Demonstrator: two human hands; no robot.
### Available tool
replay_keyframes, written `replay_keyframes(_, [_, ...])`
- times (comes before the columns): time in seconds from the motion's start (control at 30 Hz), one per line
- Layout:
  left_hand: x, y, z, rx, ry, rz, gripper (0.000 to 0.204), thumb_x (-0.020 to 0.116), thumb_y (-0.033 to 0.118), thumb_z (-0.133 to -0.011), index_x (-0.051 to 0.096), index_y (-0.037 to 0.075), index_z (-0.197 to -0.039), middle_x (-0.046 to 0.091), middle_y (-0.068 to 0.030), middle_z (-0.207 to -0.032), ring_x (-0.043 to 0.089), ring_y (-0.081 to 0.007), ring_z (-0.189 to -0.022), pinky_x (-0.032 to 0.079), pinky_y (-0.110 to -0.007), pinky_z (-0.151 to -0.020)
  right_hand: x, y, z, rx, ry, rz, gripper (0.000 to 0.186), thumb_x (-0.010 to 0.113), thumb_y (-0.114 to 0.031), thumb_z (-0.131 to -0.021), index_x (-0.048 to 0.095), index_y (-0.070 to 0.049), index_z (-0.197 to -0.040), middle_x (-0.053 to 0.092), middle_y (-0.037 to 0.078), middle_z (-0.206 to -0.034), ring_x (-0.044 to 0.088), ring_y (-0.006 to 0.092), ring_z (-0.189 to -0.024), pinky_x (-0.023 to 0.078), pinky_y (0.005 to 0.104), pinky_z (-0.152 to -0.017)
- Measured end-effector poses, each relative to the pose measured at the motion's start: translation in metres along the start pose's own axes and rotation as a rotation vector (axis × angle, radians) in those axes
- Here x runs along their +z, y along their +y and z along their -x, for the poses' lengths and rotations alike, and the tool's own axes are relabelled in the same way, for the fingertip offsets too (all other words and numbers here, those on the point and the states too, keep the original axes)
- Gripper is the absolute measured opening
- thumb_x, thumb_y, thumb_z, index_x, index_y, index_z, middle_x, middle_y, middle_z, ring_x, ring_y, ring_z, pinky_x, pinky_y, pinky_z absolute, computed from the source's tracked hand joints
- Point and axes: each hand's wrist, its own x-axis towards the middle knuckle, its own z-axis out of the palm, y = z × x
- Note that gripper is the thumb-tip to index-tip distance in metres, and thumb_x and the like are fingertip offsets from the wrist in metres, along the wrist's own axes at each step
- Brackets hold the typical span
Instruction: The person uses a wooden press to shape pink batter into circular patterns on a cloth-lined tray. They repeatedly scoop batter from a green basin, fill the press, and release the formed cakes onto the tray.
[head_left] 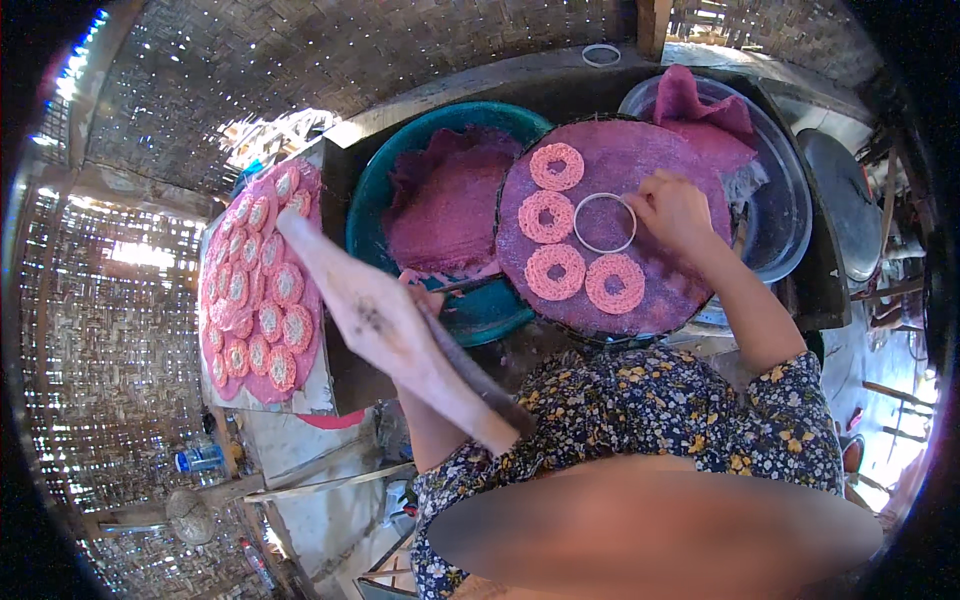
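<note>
A thin white ring lies at the middle of a round, purple cloth-covered tray. My right hand is closed on the ring's right edge, fingers bent. Several pink lacy dough rings sit on the cloth left of the ring and below it. My left hand is by the tray's left side, closed around a thin dark stick that reaches toward the tray's rim. A pale wooden plank crosses in front of my left forearm and hides part of that hand.
A green basin with purple cloth stands left of the tray. Behind it on the right is a grey basin. At far left, a pink-covered board bears several pink rounds with pale centres. Another white ring lies on the back ledge.
</note>
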Motion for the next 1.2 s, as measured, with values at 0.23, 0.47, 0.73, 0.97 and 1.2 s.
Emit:
replay_keyframes(0.23, [0.121, -0.027, 0.007, 0.843, -0.284, -1.278, 0.023, 0.067, 0.023, -0.066, 0.063, 0.005, -0.079, 0.064, -0.0094, -0.079, 0.058, -0.0262, -0.095, 0.043, -0.039, -0.086, -0.003, -0.071, 0.05, -0.135, -0.416, -1.16, 0.052, 0.041, -0.051, -0.087, 0.057, -0.002, -0.094, 0.061, 0.008, -0.075, 0.06, 0.0184, -0.069, 0.048, 0.0322, -0.055])
replay_keyframes(0.47, [0.166, -0.048, -0.078, -0.242, -0.689, -0.011, 0.056, 0.053, 0.044, -0.079, 0.047, -0.001, -0.111, 0.058, -0.0135, -0.096, 0.057, -0.0301, -0.089, 0.041, -0.043, -0.088, -0.025, -0.013, 0.042, 0.515, -0.757, -1.496, 0.056, 0.032, -0.054, -0.089, 0.056, -0.004, -0.099, 0.058, 0.009, -0.067, 0.056, 0.017, -0.05, 0.045, 0.0281, -0.041])
replay_keyframes(0.73, [0.194, -0.101, -0.115, -0.549, -0.284, 0.605, 0.068, 0.024, 0.063, -0.084, 0.054, 0.003, -0.092, 0.043, -0.0015, -0.053, 0.043, -0.0206, -0.053, 0.04, -0.038, -0.061, -0.042, 0.024, 0.026, 0.647, -0.832, -1.294, 0.057, 0.033, -0.056, -0.088, 0.053, -0.007, -0.107, 0.058, 0.009, -0.061, 0.055, 0.0162, -0.043, 0.044, 0.0267, -0.035])
replay_keyframes(0.97, [0.187, -0.132, -0.108, -0.536, -0.17, 0.647, 0.062, 0.03, 0.064, -0.083, 0.053, 0.007, -0.089, 0.033, 0.0022, -0.049, 0.035, -0.0142, -0.046, 0.036, -0.032, -0.053, -0.064, 0.034, 0.014, 0.458, -0.756, -0.866, 0.057, 0.038, -0.057, -0.086, 0.056, -0.004, -0.097, 0.058, 0.007, -0.061, 0.054, 0.0136, -0.043, 0.043, 0.0259, -0.034])
replay_keyframes(1.2, [0.171, -0.116, -0.109, -0.516, -0.136, 0.62, 0.061, 0.035, 0.066, -0.08, 0.052, 0.007, -0.083, 0.029, 0.0044, -0.047, 0.03, -0.0106, -0.041, 0.032, -0.029, -0.047, -0.033, 0.018, 0.023, 0.401, -0.571, -0.859, 0.048, 0.043, -0.046, -0.088, 0.059, -0.001, -0.092, 0.056, 0.007, -0.057, 0.05, 0.0134, -0.038, 0.041, 0.0253, -0.035])
